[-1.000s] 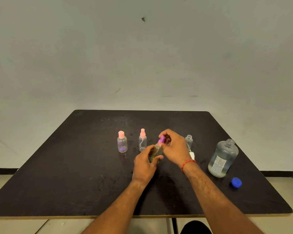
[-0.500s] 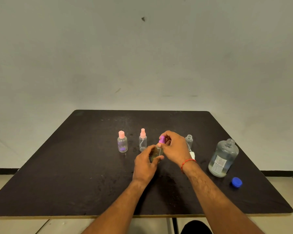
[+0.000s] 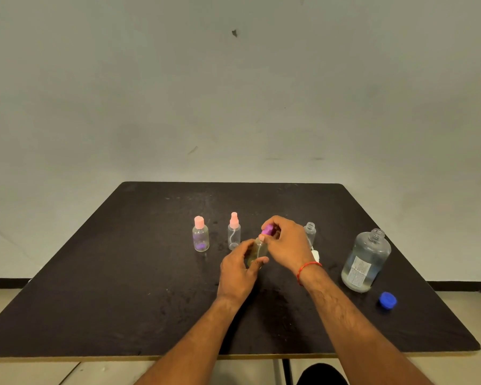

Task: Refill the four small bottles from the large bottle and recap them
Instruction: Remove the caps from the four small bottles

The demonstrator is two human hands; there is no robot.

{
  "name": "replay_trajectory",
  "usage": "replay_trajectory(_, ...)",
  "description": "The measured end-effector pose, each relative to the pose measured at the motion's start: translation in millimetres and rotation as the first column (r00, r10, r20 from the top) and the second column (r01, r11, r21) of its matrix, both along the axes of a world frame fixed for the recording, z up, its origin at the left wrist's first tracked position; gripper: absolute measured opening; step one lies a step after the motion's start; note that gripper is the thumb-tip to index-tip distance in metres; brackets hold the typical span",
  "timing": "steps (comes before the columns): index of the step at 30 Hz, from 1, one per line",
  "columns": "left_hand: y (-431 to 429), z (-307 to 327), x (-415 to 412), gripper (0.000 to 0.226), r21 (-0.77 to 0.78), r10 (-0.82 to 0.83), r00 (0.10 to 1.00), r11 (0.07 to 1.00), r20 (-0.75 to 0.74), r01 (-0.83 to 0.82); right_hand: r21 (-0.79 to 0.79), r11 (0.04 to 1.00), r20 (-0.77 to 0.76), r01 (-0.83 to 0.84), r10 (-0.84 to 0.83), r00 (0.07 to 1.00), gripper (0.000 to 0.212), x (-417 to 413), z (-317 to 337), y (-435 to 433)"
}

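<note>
My left hand (image 3: 238, 269) grips a small clear bottle (image 3: 258, 250) at the middle of the black table (image 3: 122, 287). My right hand (image 3: 286, 241) pinches that bottle's purple cap (image 3: 267, 230) on its neck. To the left stand a small bottle with a pink flip cap (image 3: 200, 238) and a spray bottle with a pink top (image 3: 234, 232). An uncapped small bottle (image 3: 310, 232) stands just behind my right hand, with a white cap (image 3: 315, 255) lying near it. The large clear bottle (image 3: 365, 261) stands open at the right, its blue cap (image 3: 387, 300) lying beside it.
The table's front edge runs just below my forearms. A bare grey wall rises behind the table. A dark shape shows under the table at the bottom of the view.
My right hand's fingers have shifted slightly on the purple cap. The bottle and my left hand stay in the same place.
</note>
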State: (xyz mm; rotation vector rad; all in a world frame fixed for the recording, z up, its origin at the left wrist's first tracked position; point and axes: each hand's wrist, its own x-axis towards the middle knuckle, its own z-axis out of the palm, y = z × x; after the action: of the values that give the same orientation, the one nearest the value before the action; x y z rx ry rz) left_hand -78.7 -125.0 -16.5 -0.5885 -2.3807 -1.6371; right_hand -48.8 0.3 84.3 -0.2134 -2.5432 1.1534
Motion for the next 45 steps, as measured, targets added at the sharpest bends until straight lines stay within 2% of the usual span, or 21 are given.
replay_trajectory(5, -0.3, 0.9, 0.6, 0.043, 0.017, -0.008, 1.000, 1.000, -0.002, 0.008, 0.004, 0.999, -0.016, -0.051, 0.051, 0.999, 0.029, 2.5, 1.9, 2.9)
replay_trajectory(10, -0.6, 0.0, 0.3, 0.043, 0.030, 0.003, 1.000, 1.000, 0.010, -0.004, -0.013, 0.999, -0.067, -0.031, 0.030, 0.997, 0.026, 8.5, 14.2, 10.4)
replay_trajectory(17, 0.6, -3.7, -3.6, 0.041, 0.001, 0.025, 0.999, 1.000, 0.043, -0.025, -0.119, 0.992, -0.302, 0.033, -0.068, 0.951, 0.023, 31.0, 33.3, 33.5)
replay_trajectory(20, 2.8, -4.7, -5.3, 0.037, 0.037, 0.050, 0.997, 0.998, 0.057, -0.052, -0.147, 0.985, -0.369, 0.085, -0.135, 0.920, 0.023, 39.8, 24.7, 40.8)
replay_trajectory(23, 4.3, -4.2, -7.0, 0.035, 0.091, 0.088, 0.993, 0.991, 0.075, -0.094, -0.158, 0.974, -0.355, 0.162, -0.209, 0.911, 0.023, 43.7, 7.3, 44.1)
replay_trajectory(28, 13.6, 3.1, -9.6, 0.036, 0.070, 0.131, 0.989, 0.988, 0.067, -0.136, -0.204, 0.943, -0.316, 0.261, -0.316, 0.894, 0.024, 37.1, -29.4, 38.6)
replay_trajectory(32, 27.5, 4.9, -18.4, 0.036, 0.040, 0.115, 0.990, 0.992, 0.086, -0.118, -0.245, 0.906, -0.260, 0.344, -0.403, 0.877, 0.016, 27.0, -53.3, 29.5)
replay_trajectory(36, 36.2, 0.4, -25.9, 0.037, 0.031, 0.112, 0.982, 0.993, 0.155, -0.118, -0.159, 0.914, -0.234, 0.373, -0.402, 0.885, 0.015, 21.0, -68.6, 25.7)
replay_trajectory(41, 46.1, 1.5, -33.6, 0.033, 0.038, 0.088, 0.976, 0.995, 0.198, -0.097, 0.041, 0.915, -0.175, 0.401, -0.388, 0.905, 0.009, 8.9, -87.2, 27.8)
replay_trajectory(45, 53.9, 6.1, -36.6, 0.033, 0.037, 0.060, 0.975, 0.997, 0.214, -0.069, 0.115, 0.918, -0.126, 0.380, -0.366, 0.922, 0.007, 5.1, -94.9, 29.5)
